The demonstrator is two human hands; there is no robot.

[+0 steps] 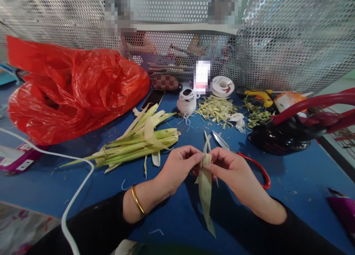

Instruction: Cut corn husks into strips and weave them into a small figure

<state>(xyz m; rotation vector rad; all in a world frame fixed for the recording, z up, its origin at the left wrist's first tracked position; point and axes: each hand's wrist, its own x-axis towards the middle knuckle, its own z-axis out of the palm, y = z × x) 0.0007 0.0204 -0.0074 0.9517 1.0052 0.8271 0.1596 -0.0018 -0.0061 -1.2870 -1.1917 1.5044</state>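
A pale green corn husk (205, 190) hangs downward from between my two hands, its narrow tip pointing at the table's near edge. My left hand (185, 165) pinches its upper end between thumb and fingers; a gold bangle circles that wrist. From the other side my right hand (227, 168) is closed on the same folded top. Thin strips stick up above the fingertips. Scissors with red handles (256, 166) lie just behind my right hand, blades pointing away. To the left rests a pile of green husks (138, 142).
A red plastic bag (80, 88) fills the back left. Behind my hands stand a ball of white string (186, 104), a spool (223, 86) and husk scraps (217, 110). A yellow glue gun (260, 96) and black bag with red handles (283, 136) are rightward. A white cable (80, 190) crosses left.
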